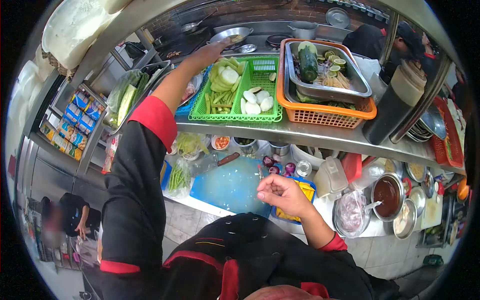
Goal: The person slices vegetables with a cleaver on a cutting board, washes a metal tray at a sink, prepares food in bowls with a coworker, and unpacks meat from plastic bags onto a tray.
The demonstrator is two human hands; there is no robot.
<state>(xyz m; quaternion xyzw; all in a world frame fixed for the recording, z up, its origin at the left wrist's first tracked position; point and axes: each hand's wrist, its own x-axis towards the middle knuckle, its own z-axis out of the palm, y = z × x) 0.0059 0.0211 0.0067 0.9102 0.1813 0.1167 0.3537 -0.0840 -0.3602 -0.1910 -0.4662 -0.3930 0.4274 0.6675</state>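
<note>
My left hand (212, 54) stretches over the shelf, past the green basket (255, 118), toward a wide metal pan (220, 37) behind it. Its fingers are partly lost against the background, and I cannot make out whether they hold anything. Sliced pale vegetables (227, 75), green beans (220, 97) and white peeled pieces (256, 102) fill the basket. Loosely curled, my right hand (282, 194) hovers by the right side of the blue cutting board (225, 185), with nothing visible in it. A knife with a brown handle (228, 159) lies at the board's far edge, near several red onions (274, 170).
An orange basket (325, 117) carries a metal tray (327, 92) with limes. A dark bottle (395, 107) stands on the shelf's right. Below are a pot of brown sauce (387, 197) and a plastic bag (351, 212). Other people are at the lower left and upper right.
</note>
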